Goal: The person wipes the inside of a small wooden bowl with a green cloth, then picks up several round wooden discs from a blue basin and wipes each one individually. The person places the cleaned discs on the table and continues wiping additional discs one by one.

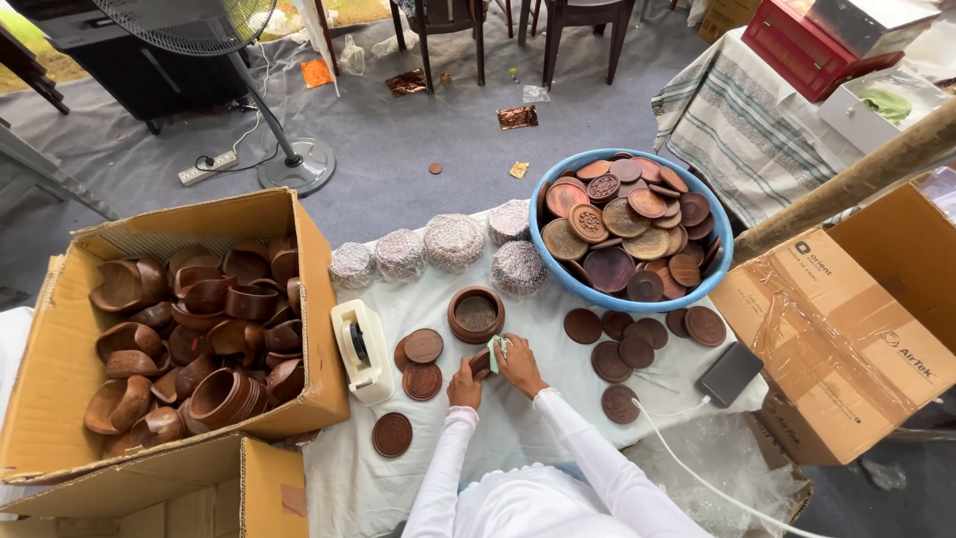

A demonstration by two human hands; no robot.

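Nearest: left hand [464, 386] closed on a small dark wooden disc [481, 362]; right hand [520, 361] pressing a pale green cloth [498, 348] against it, fingers curled round the cloth. Just beyond: open round wooden box [475, 314], empty. Loose lids [422, 347] lie left and right on the white cloth-covered table [438, 448], beside a tape dispenser [361, 349]. Further: four wrapped bundles [453, 239], apparently finished. Blue basin [713, 284] heaped with discs, and cardboard box [60, 369] full of wooden bowls: most stock looks unhandled, so work seems early.

Blue basin [550, 261], brown carved lids [609, 269]; white cloth [528, 418].
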